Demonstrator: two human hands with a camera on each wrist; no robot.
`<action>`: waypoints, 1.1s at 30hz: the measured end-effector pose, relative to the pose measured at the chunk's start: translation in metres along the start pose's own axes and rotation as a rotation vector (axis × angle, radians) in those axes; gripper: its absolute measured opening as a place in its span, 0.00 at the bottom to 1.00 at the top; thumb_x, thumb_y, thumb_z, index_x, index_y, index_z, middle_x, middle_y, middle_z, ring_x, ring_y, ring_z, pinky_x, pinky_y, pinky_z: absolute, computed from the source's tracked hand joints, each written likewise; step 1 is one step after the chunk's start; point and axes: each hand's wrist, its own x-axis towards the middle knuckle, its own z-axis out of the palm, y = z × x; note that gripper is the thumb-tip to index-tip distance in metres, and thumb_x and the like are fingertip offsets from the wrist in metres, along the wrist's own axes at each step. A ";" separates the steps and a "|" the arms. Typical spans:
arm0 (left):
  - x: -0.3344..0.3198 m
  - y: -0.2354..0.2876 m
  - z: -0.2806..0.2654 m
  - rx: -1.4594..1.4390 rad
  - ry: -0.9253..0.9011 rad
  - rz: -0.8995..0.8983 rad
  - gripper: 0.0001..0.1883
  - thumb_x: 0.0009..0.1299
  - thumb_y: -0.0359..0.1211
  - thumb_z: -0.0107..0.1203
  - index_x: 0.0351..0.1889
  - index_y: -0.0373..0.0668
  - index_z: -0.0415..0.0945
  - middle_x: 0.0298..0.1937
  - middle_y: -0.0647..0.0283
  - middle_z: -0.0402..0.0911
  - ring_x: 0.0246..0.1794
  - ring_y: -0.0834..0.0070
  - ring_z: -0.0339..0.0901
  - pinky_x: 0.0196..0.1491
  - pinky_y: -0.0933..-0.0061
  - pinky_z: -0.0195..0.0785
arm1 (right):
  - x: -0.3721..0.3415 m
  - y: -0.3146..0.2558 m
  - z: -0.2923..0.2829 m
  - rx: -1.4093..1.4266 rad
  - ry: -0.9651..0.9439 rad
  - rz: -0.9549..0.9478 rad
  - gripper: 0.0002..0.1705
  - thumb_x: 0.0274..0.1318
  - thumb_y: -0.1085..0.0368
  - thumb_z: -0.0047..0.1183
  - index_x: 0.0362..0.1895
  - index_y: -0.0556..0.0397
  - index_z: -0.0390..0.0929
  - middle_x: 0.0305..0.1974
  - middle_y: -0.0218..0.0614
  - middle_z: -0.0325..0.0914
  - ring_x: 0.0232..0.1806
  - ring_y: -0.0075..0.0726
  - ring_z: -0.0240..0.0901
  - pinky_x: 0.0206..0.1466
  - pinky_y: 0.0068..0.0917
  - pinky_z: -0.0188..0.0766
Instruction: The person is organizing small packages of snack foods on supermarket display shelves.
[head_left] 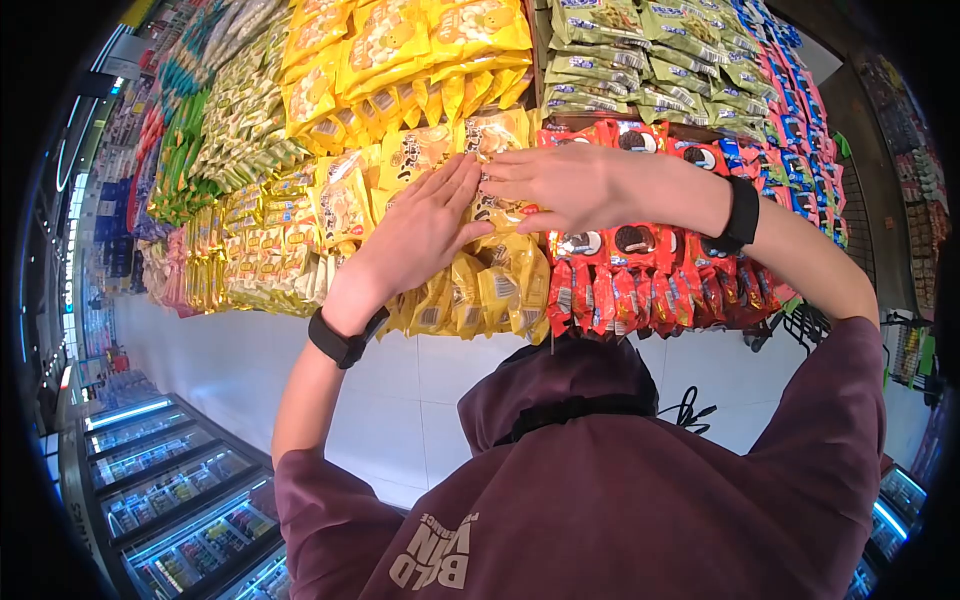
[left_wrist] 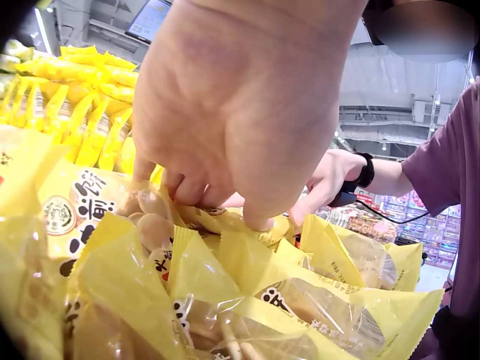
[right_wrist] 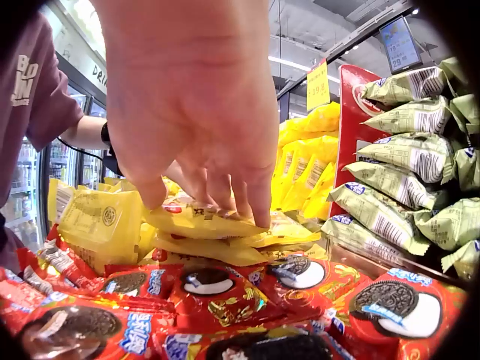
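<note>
Both bare hands lie over a pile of yellow snack bags with clear windows showing round, tan biscuits. My left hand rests on the bags with straight fingers, its fingertips close to those of the right hand. The right hand comes in from the other side, palm down, fingers extended. In the right wrist view its fingertips touch the top of a yellow bag lying flat. From the left wrist, the left fingers press among bags standing on edge, such as a yellow bag in front; some fingertips are hidden.
Red sandwich-cookie packs adjoin the yellow pile on the right. Behind stand stacked bright yellow bags and green bags, with a red divider between them. Small gold packs lie to the left. Glass-fronted coolers line the aisle.
</note>
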 end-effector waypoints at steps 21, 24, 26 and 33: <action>-0.047 -0.004 -0.013 -0.035 0.201 -0.106 0.25 0.69 0.40 0.59 0.58 0.32 0.72 0.60 0.45 0.76 0.58 0.51 0.75 0.56 0.58 0.73 | 0.036 -0.025 0.001 -0.136 -0.172 0.066 0.31 0.67 0.50 0.48 0.67 0.53 0.65 0.65 0.47 0.67 0.69 0.48 0.62 0.70 0.38 0.62; -0.046 0.001 -0.016 -0.070 0.173 -0.124 0.24 0.70 0.40 0.58 0.58 0.34 0.72 0.58 0.46 0.77 0.55 0.50 0.77 0.54 0.58 0.74 | 0.036 -0.026 0.005 -0.105 -0.166 0.058 0.30 0.66 0.51 0.50 0.65 0.55 0.68 0.64 0.48 0.69 0.68 0.48 0.63 0.69 0.39 0.63; -0.046 -0.003 -0.017 -0.080 0.170 -0.113 0.22 0.71 0.39 0.57 0.58 0.36 0.73 0.56 0.46 0.78 0.53 0.49 0.77 0.53 0.57 0.74 | 0.034 -0.021 0.002 0.006 -0.129 0.027 0.28 0.66 0.53 0.49 0.63 0.57 0.70 0.64 0.49 0.68 0.67 0.49 0.63 0.69 0.39 0.63; -0.018 -0.017 -0.025 -0.142 0.246 0.021 0.14 0.72 0.31 0.52 0.53 0.34 0.73 0.50 0.44 0.80 0.50 0.48 0.77 0.50 0.55 0.73 | 0.031 -0.006 0.009 0.266 0.172 -0.033 0.21 0.69 0.55 0.45 0.52 0.60 0.77 0.49 0.52 0.78 0.50 0.53 0.74 0.57 0.42 0.70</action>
